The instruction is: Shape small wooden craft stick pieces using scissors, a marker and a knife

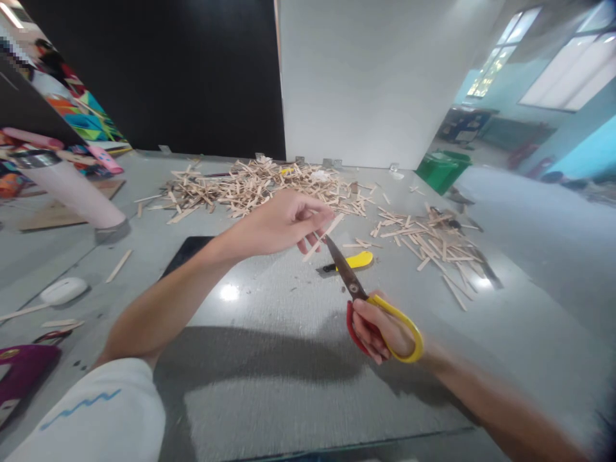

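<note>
My left hand is above the middle of the table, its fingers pinching a thin, pale wooden stick that slants down to the left. From the right, my right hand grips the scissors by their red and yellow handles. The scissors' dark blades point up and left, with the tip at the stick beside my left fingers. Just behind the blades a yellow cutter knife lies on the table.
A large pile of wooden sticks spreads behind my left hand, with a smaller pile at the right. A pink tumbler, a white mouse and a purple case are at the left. A green bin stands beyond the table.
</note>
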Demonstrator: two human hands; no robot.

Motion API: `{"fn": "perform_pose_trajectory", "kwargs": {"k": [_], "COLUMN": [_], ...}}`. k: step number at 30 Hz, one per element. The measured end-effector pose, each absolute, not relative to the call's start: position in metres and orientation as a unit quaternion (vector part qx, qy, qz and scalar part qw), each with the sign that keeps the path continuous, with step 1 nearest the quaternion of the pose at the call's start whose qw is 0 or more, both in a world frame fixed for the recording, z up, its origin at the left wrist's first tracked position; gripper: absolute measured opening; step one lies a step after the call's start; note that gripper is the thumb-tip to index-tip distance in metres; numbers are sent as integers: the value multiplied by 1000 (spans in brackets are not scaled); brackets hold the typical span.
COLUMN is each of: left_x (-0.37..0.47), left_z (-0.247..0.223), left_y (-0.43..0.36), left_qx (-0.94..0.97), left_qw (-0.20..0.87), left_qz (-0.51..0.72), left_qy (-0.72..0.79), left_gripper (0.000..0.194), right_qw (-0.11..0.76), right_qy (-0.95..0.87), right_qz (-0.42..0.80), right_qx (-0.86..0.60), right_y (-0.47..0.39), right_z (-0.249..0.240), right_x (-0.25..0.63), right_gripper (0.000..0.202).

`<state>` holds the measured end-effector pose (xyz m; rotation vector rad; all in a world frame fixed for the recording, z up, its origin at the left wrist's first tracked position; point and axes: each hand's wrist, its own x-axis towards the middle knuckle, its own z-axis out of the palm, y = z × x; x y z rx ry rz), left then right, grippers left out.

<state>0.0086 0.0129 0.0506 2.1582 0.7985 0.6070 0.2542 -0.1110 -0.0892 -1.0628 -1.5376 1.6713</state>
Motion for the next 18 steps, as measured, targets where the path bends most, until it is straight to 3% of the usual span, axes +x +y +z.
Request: {"fn": "perform_pose_trajectory", "kwargs": {"k": [18], "left_x": [11], "left_z": [49], "left_y": [4], "left_qx": [870], "left_qw": [297], "left_qz": [249], "left_qy": [306], "left_gripper": [45], "right_qw": [328], "right_qy": [-549], "right_qz": [641], "right_qx": [-424], "right_y": [-111], "right_z": [-82], "right_x": [247], "right_gripper": [63]}}
